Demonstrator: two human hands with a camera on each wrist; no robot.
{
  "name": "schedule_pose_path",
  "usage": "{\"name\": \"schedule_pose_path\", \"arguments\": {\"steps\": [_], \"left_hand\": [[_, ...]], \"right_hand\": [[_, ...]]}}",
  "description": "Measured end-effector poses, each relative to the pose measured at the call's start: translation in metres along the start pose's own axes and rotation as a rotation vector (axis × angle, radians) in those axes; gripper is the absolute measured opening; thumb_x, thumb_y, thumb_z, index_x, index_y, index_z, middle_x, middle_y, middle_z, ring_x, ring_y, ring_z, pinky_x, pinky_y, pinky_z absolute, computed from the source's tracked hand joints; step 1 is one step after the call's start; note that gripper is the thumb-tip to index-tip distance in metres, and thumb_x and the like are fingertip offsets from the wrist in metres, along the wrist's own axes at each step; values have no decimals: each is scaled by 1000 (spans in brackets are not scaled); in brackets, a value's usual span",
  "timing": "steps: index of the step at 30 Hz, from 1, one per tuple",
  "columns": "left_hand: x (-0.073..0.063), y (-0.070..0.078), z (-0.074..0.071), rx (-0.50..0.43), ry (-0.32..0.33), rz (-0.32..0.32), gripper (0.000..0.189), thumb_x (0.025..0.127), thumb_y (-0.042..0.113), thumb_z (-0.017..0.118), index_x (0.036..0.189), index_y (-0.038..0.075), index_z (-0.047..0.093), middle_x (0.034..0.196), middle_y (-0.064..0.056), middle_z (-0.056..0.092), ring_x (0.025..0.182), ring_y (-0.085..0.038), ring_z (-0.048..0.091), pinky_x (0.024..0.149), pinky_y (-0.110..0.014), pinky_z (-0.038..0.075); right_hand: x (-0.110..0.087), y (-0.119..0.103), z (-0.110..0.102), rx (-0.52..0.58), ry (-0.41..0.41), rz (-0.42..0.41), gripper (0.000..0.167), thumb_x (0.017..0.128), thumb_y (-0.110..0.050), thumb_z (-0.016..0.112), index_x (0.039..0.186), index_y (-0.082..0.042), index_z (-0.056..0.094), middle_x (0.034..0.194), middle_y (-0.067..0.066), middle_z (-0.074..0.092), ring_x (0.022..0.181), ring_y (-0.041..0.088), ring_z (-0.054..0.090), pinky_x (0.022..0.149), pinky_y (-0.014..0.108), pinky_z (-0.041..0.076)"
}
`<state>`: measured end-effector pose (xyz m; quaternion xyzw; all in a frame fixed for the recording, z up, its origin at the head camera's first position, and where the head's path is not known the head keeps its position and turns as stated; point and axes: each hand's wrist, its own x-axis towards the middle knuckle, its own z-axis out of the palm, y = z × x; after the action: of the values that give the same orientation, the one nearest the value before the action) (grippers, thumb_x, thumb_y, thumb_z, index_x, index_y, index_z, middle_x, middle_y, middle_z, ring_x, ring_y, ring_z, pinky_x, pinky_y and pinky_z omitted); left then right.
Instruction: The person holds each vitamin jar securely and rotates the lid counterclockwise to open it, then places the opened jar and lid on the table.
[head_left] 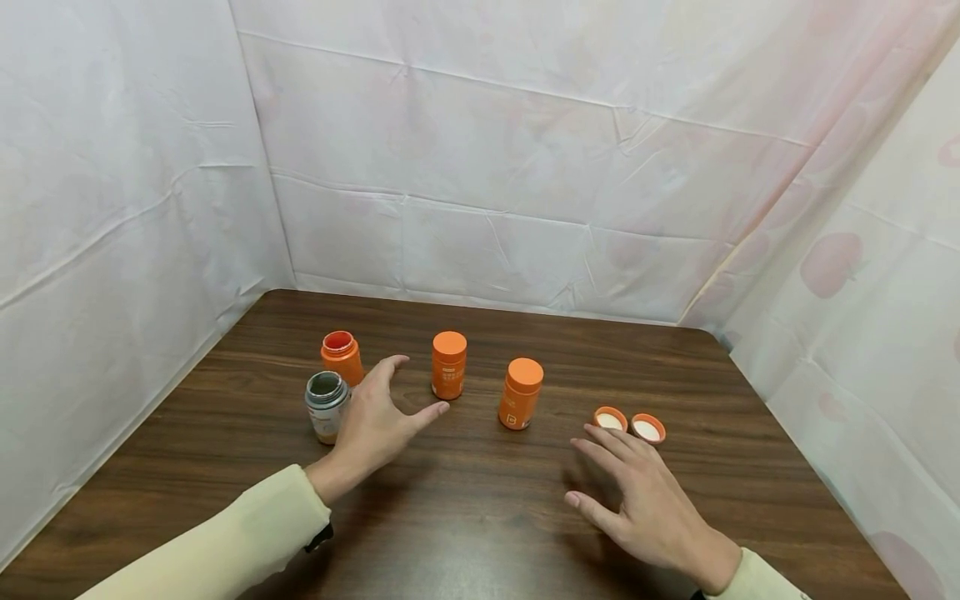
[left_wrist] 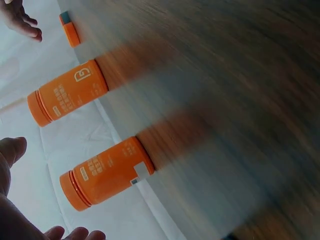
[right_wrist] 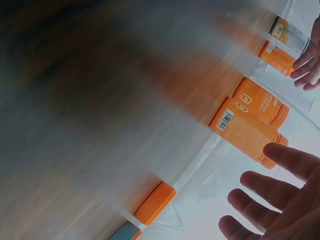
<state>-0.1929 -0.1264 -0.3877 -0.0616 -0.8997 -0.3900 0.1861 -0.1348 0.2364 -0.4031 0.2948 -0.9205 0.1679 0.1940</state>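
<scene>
My left hand is held with thumb and fingers spread apart, nothing between them. Just left of it stand an open grey jar and, behind that, an open orange jar, both without lids. To its right is a lidded orange jar; a second lidded orange jar stands farther right and nearer. My right hand hovers with loosely spread fingers, holding nothing, its fingertips overlapping one of two upturned lids. In the right wrist view one lid is orange and the other lid looks blue-grey outside.
The dark wood-grain table reaches back to a pale curtain, which also hangs along the left and right sides. Cream sleeves cover both forearms, and a dark band shows at the left cuff.
</scene>
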Motion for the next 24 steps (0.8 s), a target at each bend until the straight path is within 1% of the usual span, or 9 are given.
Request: {"name": "schedule_pose_path", "arguments": {"steps": [8,16,24], "left_hand": [[5,0,11,-22,-37,-71,88,75,45,91,141,3,52,139,-19,60,126,-36,57,103,-53,46],[11,-1,20,-56,-78,-108,90,78,44,89,145,2,47,143,-21,55,131,-38,53,106,-55,44],[18,-6,29,-90,-87,-163,87,80,45,87,147,5,47,142,-19,56,130,-36,54,104,-54,45]], "right_hand": [[-2,-3,0,0,-13,3,60,90,-54,74,141,-24,61,147,1,55,134,30,51,107,55,34],[-2,-6,1,2,-19,15,62,90,-56,73,141,-24,61,148,0,54,135,29,49,107,58,35],[-2,-6,2,12,-14,21,61,90,-55,74,141,-24,61,148,-1,54,135,30,49,107,57,34]]}}
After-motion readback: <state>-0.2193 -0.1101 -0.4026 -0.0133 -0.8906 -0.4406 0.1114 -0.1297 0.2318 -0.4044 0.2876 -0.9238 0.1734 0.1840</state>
